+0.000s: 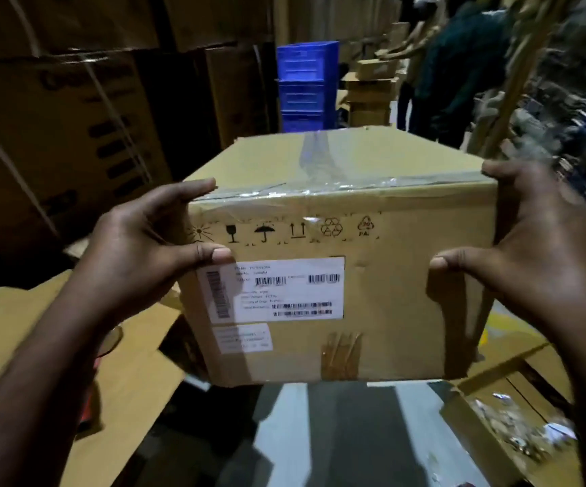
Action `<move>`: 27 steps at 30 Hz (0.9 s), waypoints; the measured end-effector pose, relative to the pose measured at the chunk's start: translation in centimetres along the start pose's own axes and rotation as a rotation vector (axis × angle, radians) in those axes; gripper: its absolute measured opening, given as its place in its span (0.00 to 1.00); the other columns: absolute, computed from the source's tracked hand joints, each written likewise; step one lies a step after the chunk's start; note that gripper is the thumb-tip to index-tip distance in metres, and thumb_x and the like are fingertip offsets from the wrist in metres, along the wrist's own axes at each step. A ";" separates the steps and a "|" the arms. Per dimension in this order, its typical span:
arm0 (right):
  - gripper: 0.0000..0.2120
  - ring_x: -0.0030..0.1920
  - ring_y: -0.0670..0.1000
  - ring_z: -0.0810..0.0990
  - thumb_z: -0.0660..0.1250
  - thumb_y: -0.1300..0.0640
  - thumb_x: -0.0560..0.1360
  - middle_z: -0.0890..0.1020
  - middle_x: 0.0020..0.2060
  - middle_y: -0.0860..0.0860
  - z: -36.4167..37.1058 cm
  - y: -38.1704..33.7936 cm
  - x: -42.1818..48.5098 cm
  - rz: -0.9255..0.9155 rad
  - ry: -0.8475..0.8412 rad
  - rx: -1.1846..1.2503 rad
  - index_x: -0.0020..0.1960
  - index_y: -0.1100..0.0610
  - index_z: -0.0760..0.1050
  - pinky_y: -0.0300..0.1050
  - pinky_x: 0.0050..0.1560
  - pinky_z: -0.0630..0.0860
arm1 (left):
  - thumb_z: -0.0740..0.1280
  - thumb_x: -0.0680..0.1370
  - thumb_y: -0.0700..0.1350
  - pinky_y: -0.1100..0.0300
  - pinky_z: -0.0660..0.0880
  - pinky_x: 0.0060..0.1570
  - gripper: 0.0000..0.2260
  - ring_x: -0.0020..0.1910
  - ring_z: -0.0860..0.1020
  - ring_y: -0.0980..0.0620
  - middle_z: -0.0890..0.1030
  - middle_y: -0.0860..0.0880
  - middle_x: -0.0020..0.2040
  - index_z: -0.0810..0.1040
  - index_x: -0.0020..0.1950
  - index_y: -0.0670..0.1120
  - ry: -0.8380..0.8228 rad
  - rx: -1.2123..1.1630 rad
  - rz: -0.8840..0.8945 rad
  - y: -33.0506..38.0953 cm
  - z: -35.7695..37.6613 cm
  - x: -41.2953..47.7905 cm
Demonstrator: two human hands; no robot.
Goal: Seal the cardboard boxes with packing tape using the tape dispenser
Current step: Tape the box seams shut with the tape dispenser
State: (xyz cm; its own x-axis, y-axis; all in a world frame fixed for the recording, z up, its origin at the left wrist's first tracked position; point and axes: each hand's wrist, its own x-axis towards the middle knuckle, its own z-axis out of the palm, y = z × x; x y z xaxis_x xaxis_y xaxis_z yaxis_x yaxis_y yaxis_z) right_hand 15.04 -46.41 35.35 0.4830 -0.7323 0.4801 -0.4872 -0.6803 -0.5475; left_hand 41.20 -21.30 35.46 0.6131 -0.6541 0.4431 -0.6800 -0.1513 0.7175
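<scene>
I hold the cardboard box [390, 311] up in front of me between both hands, clear of the grey floor [337, 434] that shows beneath its lower edge. My left grip [137, 247] clamps the box's left end: the thumb presses the near face just above the shipping label [284, 293], and the fingers curl round onto the left side, the top one lying along the upper edge. My right grip [544, 254] clamps the right end the same way, thumb flat on the near face, fingers wrapped round the far upper corner. Clear packing tape [319, 156] runs down the middle seam of the closed top flaps, and another wrinkled strip follows the near top edge. A row of printed handling symbols [281, 232] sits above the label, a smaller white label [242, 339] lies below it, and a patch of brown tape [340, 356] covers the bottom of the near face. Flat cardboard [21, 328] lies to my lower left, and an open box [495, 427] of crumpled plastic to my lower right. Large stacked cartons [56, 135] fill the left, blue crates [307, 86] are piled beyond the box, and a person [460, 65] in a dark top stands at the back right.
</scene>
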 end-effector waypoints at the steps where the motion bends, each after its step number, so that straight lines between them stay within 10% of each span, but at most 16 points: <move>1: 0.51 0.61 0.61 0.74 0.85 0.50 0.54 0.73 0.65 0.56 0.2 1.4 0.4 0.040 -0.023 -0.026 0.70 0.41 0.62 0.62 0.57 0.76 | 0.79 0.58 0.56 0.48 0.80 0.58 0.34 0.64 0.77 0.54 0.79 0.58 0.65 0.77 0.65 0.68 -0.033 0.005 -0.026 -0.1 1.8 1.2; 7: 0.49 0.60 0.63 0.75 0.85 0.49 0.57 0.70 0.66 0.57 5.7 9.4 1.6 0.234 -0.083 -0.064 0.72 0.45 0.63 0.54 0.55 0.73 | 0.79 0.58 0.55 0.63 0.74 0.55 0.34 0.55 0.71 0.80 0.76 0.69 0.59 0.77 0.63 0.68 -0.196 0.060 -0.095 -4.1 11.2 6.8; 14: 0.45 0.56 0.63 0.77 0.84 0.50 0.60 0.68 0.64 0.56 15.6 18.2 2.1 0.370 -0.188 -0.113 0.70 0.47 0.64 0.53 0.53 0.74 | 0.82 0.54 0.51 0.54 0.76 0.64 0.36 0.60 0.79 0.57 0.83 0.52 0.62 0.80 0.62 0.62 -0.342 0.063 -0.308 -12.7 22.3 9.9; 19: 0.43 0.57 0.64 0.77 0.82 0.50 0.62 0.66 0.66 0.56 22.8 24.2 3.0 0.469 -0.321 -0.122 0.71 0.47 0.63 0.55 0.56 0.74 | 0.85 0.58 0.42 0.82 0.68 0.52 0.36 0.56 0.78 0.61 0.83 0.51 0.60 0.82 0.66 0.51 -0.375 0.101 -0.416 -19.9 29.8 10.5; 23: 0.42 0.47 0.65 0.81 0.84 0.52 0.58 0.72 0.58 0.58 28.6 28.1 2.5 0.422 -0.281 -0.162 0.67 0.53 0.69 0.56 0.45 0.79 | 0.85 0.59 0.40 0.84 0.67 0.47 0.36 0.51 0.79 0.62 0.84 0.50 0.57 0.81 0.67 0.47 -0.396 0.136 -0.482 -25.0 34.4 11.1; 27: 0.14 0.46 0.55 0.77 0.67 0.51 0.79 0.70 0.49 0.40 34.3 32.8 1.5 0.462 -0.334 -0.117 0.63 0.49 0.69 0.44 0.40 0.69 | 0.83 0.64 0.36 0.81 0.69 0.39 0.32 0.38 0.77 0.74 0.83 0.53 0.48 0.81 0.67 0.46 -0.436 0.143 -0.517 -30.4 39.1 11.6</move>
State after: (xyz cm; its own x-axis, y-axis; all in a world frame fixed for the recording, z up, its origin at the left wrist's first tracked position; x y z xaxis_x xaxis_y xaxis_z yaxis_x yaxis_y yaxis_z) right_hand 24.79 -68.78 -5.42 0.3952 -0.9175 -0.0437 -0.7701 -0.3051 -0.5602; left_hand 53.23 -53.28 -2.25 0.6752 -0.7055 -0.2151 -0.4089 -0.6008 0.6869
